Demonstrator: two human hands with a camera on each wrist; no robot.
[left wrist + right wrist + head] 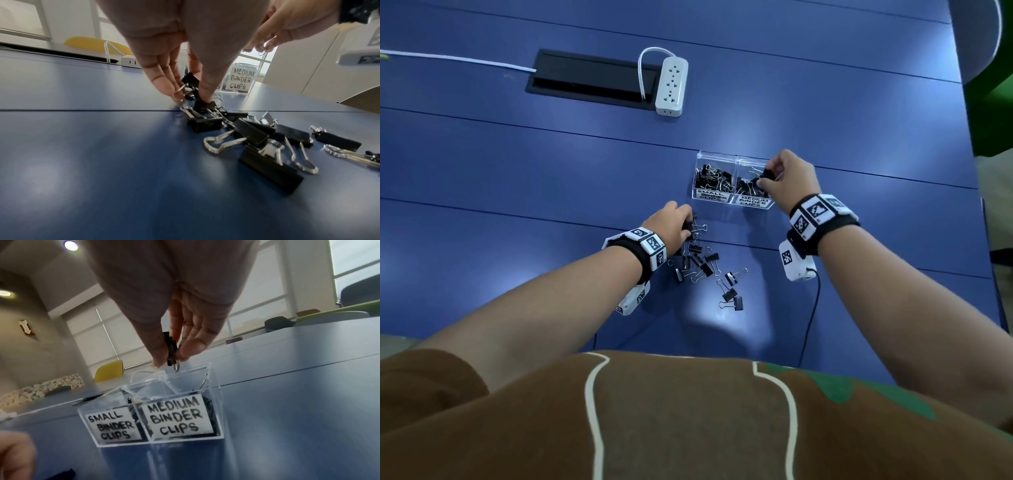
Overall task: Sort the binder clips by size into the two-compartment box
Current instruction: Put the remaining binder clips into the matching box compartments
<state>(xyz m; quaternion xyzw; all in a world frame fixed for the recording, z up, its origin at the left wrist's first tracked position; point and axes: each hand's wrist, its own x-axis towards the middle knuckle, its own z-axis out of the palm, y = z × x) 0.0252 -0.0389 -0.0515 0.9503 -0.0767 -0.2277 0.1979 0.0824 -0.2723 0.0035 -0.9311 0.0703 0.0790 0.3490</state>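
We see the clear two-compartment box standing on the blue table, its front labels reading "SMALL BINDER CLIPS" on the left and "MEDIUM BINDER CLIPS" on the right; both compartments already hold black clips. The right hand hangs directly over the medium compartment, thumb and fingers pinching a black binder clip just above the open rim — the clip points down, its wire loop lowest.

The left hand is down at the far end of the loose pile of binder clips, which lies on the table near the box's front, toward the person. From the left wrist view we see its fingertips closing on one small clip by its wire handle, with the thumb pressing on another clip's black body beside it. The rest of the pile spreads to the right of that hand, a few clips lying apart from the cluster.

Farther back on the table sits a white power strip beside a black cable hatch.
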